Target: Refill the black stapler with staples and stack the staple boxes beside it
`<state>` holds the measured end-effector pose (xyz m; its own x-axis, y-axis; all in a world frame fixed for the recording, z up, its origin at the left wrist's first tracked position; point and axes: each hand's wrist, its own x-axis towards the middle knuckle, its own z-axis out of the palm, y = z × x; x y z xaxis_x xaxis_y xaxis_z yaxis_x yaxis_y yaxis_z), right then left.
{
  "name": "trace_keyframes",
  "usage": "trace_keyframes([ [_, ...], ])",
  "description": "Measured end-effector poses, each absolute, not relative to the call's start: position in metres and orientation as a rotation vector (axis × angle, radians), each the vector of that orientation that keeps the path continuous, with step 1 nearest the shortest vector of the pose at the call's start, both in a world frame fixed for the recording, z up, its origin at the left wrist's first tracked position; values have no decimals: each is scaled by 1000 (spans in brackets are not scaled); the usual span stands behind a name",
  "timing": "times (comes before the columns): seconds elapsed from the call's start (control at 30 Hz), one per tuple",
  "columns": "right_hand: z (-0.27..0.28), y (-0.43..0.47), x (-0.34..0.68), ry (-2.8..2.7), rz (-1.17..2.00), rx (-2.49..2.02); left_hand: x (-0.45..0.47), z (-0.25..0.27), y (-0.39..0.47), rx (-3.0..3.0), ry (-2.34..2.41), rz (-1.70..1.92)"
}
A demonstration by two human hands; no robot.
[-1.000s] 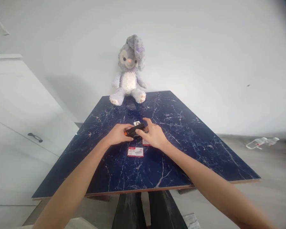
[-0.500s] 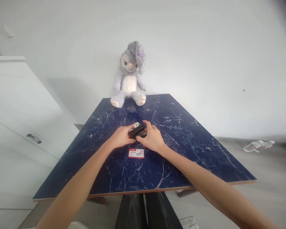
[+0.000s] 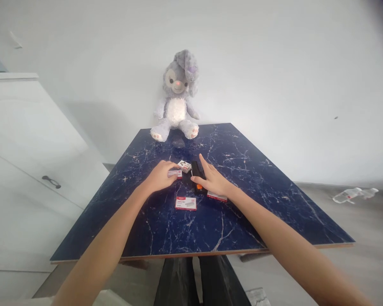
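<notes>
The thumb and fingers of my left hand (image 3: 159,176) are closed around a small red-and-white box (image 3: 175,174). My right hand (image 3: 213,180) grips a black stapler (image 3: 195,169) with an orange part, its thumb lying across it. Just beyond, between the hands, a white box with dark print (image 3: 184,166) lies on the table. A flat red-and-white staple box (image 3: 185,203) lies closer to me. Another red-edged box (image 3: 217,196) shows partly from under my right hand.
A grey plush rabbit (image 3: 176,111) sits at the far edge of the blue marbled table (image 3: 258,212), against the wall. A white cabinet (image 3: 22,178) stands at the left. Clear plastic packaging (image 3: 354,194) lies on the floor at the right.
My left hand has left the stapler and moved to the small box. The stapler has turned lengthwise in my right hand. The boxes between the hands now show, and the view has shifted slightly.
</notes>
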<state>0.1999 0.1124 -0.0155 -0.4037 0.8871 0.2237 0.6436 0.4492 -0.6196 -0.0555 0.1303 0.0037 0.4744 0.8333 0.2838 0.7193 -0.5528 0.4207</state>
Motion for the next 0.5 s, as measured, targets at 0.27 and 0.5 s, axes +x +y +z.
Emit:
trace_keyframes([
  [0.27,-19,116,196,-2022,345,-1356,-45,4,120,2448,1224,533],
  [0.5,-17,118,198,-1948,304,-1407,-31,11,109,2347,1081,475],
])
